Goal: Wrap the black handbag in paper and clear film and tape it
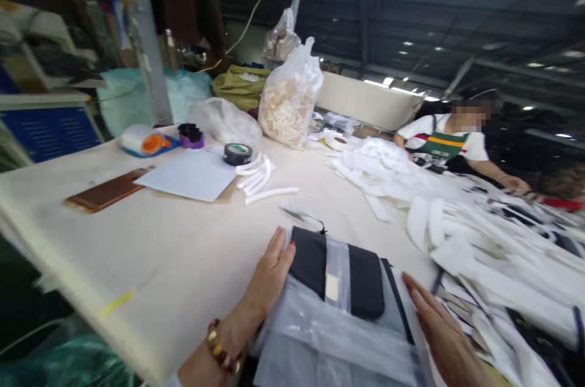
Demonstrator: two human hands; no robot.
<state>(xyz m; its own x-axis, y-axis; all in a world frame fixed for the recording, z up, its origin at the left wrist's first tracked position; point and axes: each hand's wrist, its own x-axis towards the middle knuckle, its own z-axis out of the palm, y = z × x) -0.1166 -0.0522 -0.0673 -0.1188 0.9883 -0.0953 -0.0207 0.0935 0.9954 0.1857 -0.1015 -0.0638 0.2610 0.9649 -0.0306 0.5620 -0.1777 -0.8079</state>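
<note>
A dark folded fabric item [365, 277], possibly a bag, lies at the front of the table with translucent plastic [333, 320] over its lower part. A clear strip with a small cream label crosses its dark flap. My left hand [269, 271] rests against its left edge, fingers stretched out. Along the right side lies my right hand [441, 329], flat with fingers extended. The item sits between both hands. A tag with a dark cord [304, 215] lies just beyond its top edge.
The pale table [192, 259] holds a light-blue sheet [194, 175], brown slab [107, 190], black tape roll [237, 154] and white tubes [258, 177]. White strips [457, 228] are heaped to the right. A filled plastic bag [292, 100] stands behind; a co-worker [443, 140] is at far right.
</note>
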